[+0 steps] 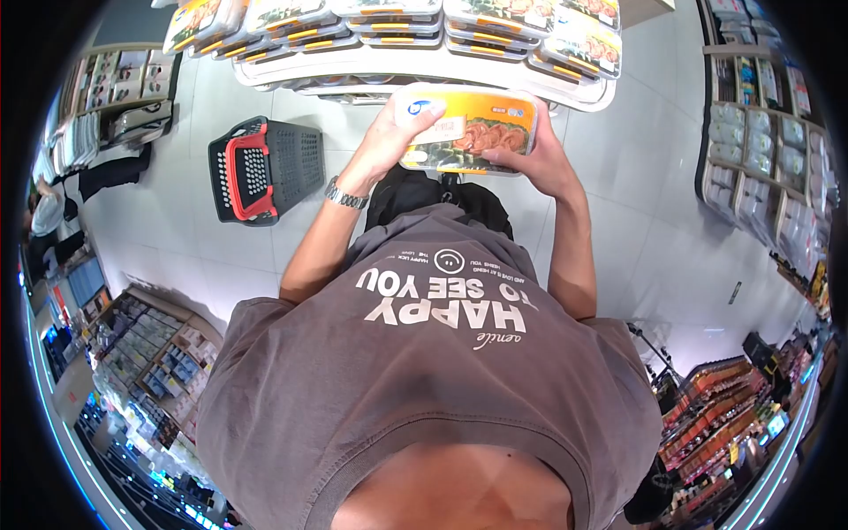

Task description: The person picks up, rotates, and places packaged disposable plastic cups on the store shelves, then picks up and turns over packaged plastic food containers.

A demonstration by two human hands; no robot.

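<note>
Between my two hands is a packaged food box (490, 110), held level in front of my waist. Its orange and yellow label shows meat and green vegetables. My left hand (393, 132) grips the box's left end, with the thumb across the top and a metal watch on the wrist. At the right end, my right hand (549, 159) holds it, thumb lying over the near edge. Most of the fingers are hidden beneath the box. Just beyond it, stacks of similar food boxes (397, 25) sit on a white display shelf (353, 66).
A dark grey shopping basket (296, 163) with a red handle stands on the tiled floor to my left. Shelves with packaged goods (760, 132) line the right side. More racks (168, 353) stand behind on the left. Another person (49, 212) is at the far left edge.
</note>
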